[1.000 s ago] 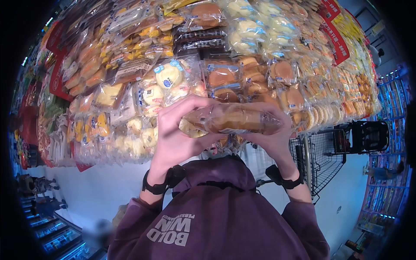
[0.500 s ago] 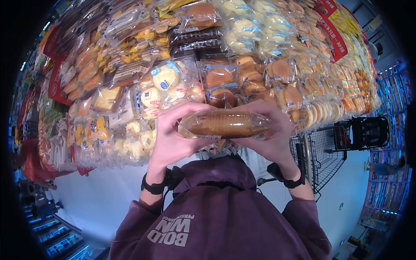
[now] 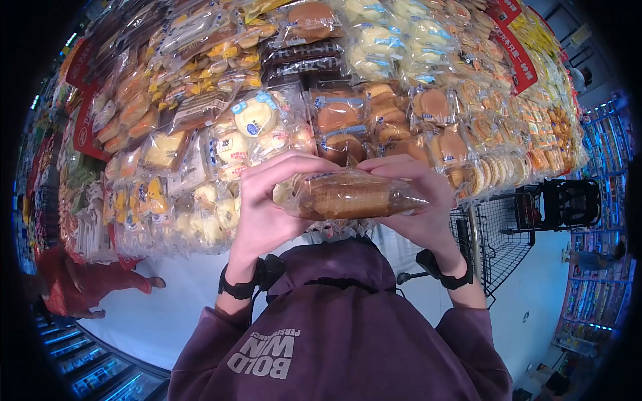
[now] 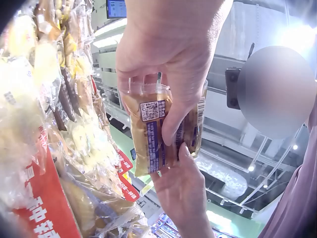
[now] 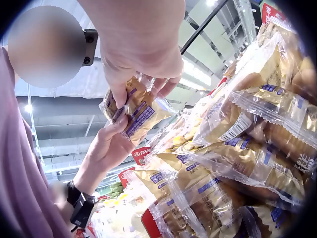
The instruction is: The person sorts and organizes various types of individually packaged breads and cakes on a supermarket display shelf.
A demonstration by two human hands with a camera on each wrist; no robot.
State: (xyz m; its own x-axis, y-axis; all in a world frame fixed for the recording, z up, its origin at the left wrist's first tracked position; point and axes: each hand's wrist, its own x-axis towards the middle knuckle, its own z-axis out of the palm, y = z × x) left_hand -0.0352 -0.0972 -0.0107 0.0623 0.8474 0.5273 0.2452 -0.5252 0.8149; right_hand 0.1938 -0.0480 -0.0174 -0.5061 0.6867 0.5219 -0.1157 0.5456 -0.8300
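Note:
A clear-wrapped brown cake package (image 3: 348, 197) is held up in front of the chest, one long side facing the head camera. My left hand (image 3: 271, 200) grips its left end, fingers along the far edge and thumb underneath. At the other end, my right hand (image 3: 428, 204) grips it the same way. In the left wrist view the package (image 4: 154, 129) shows a gold back with purple text panels and a QR code. The right wrist view shows the package (image 5: 141, 119) pinched between both thumbs and fingers, well apart from the heaped packs.
A sloping display of wrapped cakes and breads (image 3: 394, 50) fills the space ahead, with red sign strips (image 3: 518, 63) along it. To the right stands a black wire shopping cart (image 3: 498, 244). A person in red (image 3: 80, 284) is on the floor at left.
The package has turned in my hands, tilting first to show its brown side and then slightly back. My hands have shifted a little. A person in red has come into view at lower left.

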